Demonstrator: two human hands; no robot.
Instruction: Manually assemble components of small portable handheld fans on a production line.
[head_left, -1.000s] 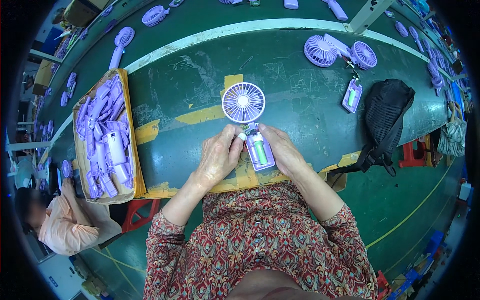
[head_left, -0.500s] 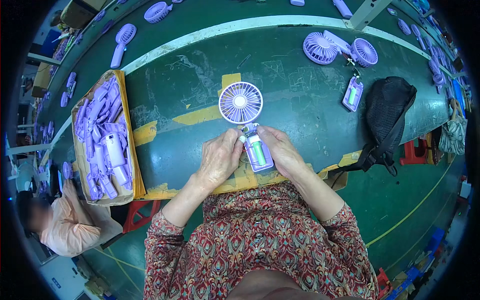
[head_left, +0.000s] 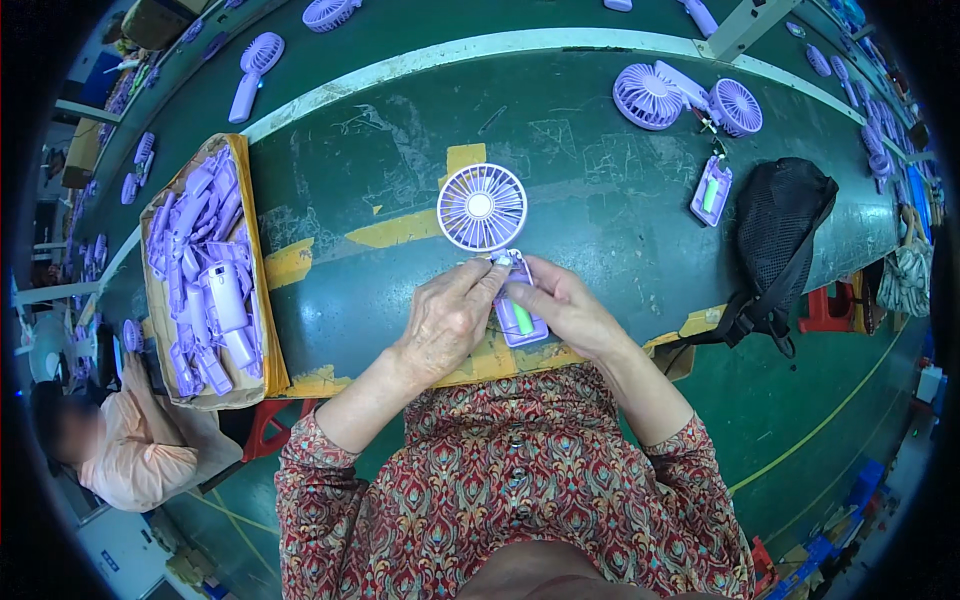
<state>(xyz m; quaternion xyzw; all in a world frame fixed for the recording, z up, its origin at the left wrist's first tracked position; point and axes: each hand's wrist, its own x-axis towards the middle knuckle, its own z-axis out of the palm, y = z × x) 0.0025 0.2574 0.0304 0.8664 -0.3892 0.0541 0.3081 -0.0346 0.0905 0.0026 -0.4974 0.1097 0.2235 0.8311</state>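
Note:
A purple handheld fan point(head_left: 482, 207) lies on the green workbench in front of me, its round head pointing away. Its open handle shell point(head_left: 538, 334) bares a green cylindrical battery point(head_left: 523, 319). My right hand point(head_left: 575, 310) grips the upper right side of that shell, thumb laid over its inside. From the left, my left hand point(head_left: 445, 315) pinches at the neck, just below the fan head. A little white part and some wire show at those fingertips, but exactly what they hold is hidden.
On the left stands a cardboard tray point(head_left: 273, 350) heaped with purple handle covers. Two more fans point(head_left: 648, 97) and an open handle with a battery point(head_left: 711, 196) lie at the far right, near a black mesh bag point(head_left: 780, 225). A co-worker point(head_left: 140, 450) sits at far left.
My left fingers have moved in over the neck of the fan, covering the small parts there. My right thumb has shifted onto the shell's inside, across the upper battery.

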